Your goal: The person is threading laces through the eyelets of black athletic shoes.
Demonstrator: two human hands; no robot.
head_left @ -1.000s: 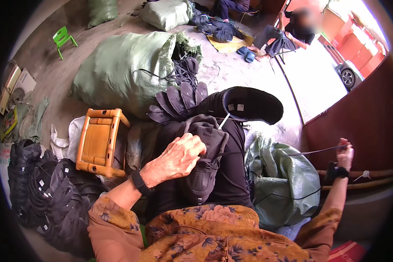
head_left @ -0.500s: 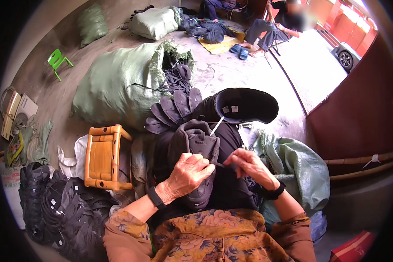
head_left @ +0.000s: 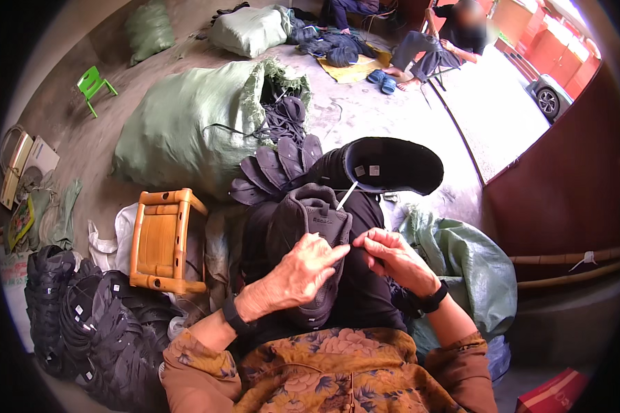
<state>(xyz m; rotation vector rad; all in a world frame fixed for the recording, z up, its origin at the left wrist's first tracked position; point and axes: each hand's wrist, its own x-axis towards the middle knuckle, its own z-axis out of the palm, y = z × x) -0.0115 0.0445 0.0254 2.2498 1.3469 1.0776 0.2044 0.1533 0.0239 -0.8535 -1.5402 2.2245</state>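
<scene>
A dark grey shoe upper (head_left: 328, 221) lies on my lap with its toe toward me. My left hand (head_left: 303, 268) rests over its middle, index finger stretched toward the right, other fingers curled on the upper. Just beyond the upper's right edge, my right hand (head_left: 393, 255) is closed in a pinch near that fingertip; what it pinches is too small and dark to make out. Beyond the upper stands a dark, round-ended open piece (head_left: 399, 165) with pale labels inside and a white strip by its edge. Several dark flat shoe pieces (head_left: 282, 162) fan out beside it.
At left are a bamboo stool (head_left: 164, 237) and a heap of black shoe uppers (head_left: 103, 323). A big green sack (head_left: 186, 131) spills dark laces or straps. Green sacking (head_left: 461, 268) lies at right. Farther off sits a person (head_left: 437, 48) near blue slippers (head_left: 381, 80).
My left index finger has stretched out to the right, and my right hand has shifted slightly up and left, closer to it. The dark strip between my hands no longer shows.
</scene>
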